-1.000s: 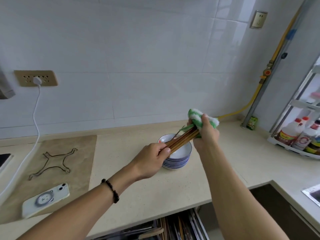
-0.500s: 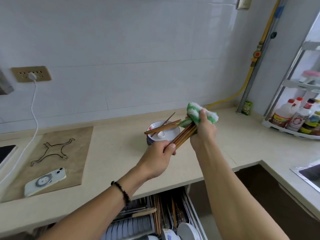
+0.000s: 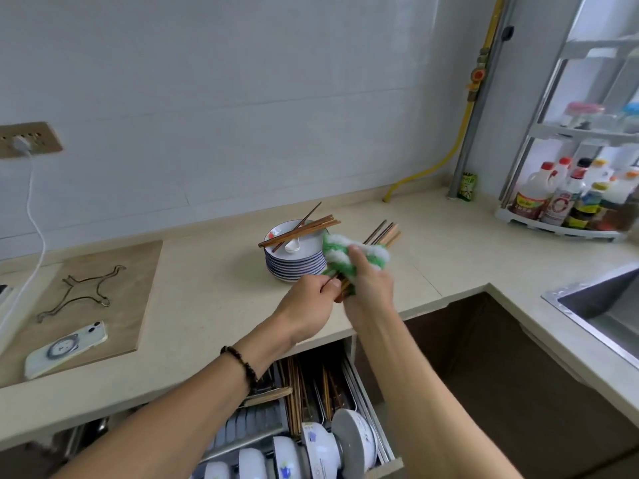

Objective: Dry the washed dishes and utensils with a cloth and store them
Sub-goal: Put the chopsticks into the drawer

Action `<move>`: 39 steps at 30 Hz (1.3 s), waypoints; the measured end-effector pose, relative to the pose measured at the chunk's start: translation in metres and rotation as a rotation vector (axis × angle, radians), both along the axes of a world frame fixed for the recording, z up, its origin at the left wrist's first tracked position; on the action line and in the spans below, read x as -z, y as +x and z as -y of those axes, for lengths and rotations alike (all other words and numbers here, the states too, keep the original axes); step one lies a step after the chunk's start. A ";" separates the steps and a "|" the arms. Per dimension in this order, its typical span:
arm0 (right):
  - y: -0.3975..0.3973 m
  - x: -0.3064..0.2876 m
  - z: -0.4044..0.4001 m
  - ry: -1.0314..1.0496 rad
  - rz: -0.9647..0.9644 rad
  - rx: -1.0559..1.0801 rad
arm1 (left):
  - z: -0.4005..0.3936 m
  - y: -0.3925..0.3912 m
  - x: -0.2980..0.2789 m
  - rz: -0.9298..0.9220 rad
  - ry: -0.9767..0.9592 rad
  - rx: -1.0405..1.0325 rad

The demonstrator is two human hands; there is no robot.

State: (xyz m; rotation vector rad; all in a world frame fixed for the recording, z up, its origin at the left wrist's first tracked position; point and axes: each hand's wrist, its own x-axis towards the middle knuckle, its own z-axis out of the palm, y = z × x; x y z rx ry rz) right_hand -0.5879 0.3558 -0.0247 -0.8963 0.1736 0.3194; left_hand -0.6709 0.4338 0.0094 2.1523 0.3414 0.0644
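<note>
My left hand (image 3: 308, 307) pinches the near ends of a bundle of brown chopsticks (image 3: 383, 234). My right hand (image 3: 370, 285) grips a green-and-white cloth (image 3: 345, 255) wrapped around the bundle's middle, and the tips stick out past the cloth. Just behind sits a stack of blue-rimmed plates (image 3: 294, 262) on the counter. More chopsticks (image 3: 299, 231) and a white spoon (image 3: 292, 246) lie on the top plate.
An open drawer rack (image 3: 311, 409) below the counter edge holds bowls, plates and chopsticks. A phone (image 3: 65, 347) and a wire trivet (image 3: 81, 293) lie on a board at left. A bottle rack (image 3: 574, 205) stands at right, a sink (image 3: 601, 302) at far right.
My view has tilted down, showing more of the open drawer. The cloth has slid down the bundle toward my left hand, baring the tips. Both hands sit lower, nearer the counter edge.
</note>
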 end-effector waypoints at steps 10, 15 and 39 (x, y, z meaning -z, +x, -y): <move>0.006 0.009 0.027 -0.035 -0.087 0.079 | 0.020 0.014 0.017 -0.041 0.056 0.036; 0.058 0.025 0.067 -0.073 -0.239 0.279 | 0.009 -0.002 0.035 -0.131 0.089 0.100; 0.013 0.239 0.089 -0.637 -0.193 -0.060 | 0.012 0.043 0.368 -0.605 -0.439 -0.613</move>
